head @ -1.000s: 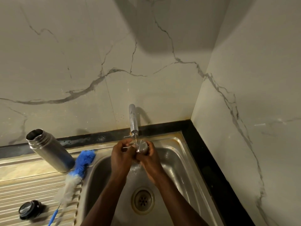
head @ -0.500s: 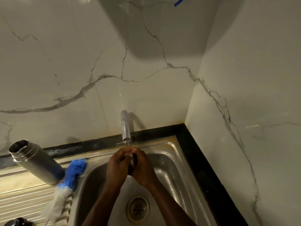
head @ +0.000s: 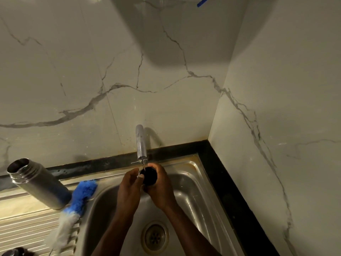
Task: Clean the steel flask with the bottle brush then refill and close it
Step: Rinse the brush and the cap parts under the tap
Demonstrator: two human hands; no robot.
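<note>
Steel sink, marble corner. I see right hand gripping black cap under tap; left hand fingers curled on it. Flask open on counter.

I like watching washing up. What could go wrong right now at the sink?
The small black cap is wet under the tap, so it might slip from the right hand and left hand into the sink. The open steel flask stands near the basin edge beside the bottle brush; an elbow bump could tip it.
</note>
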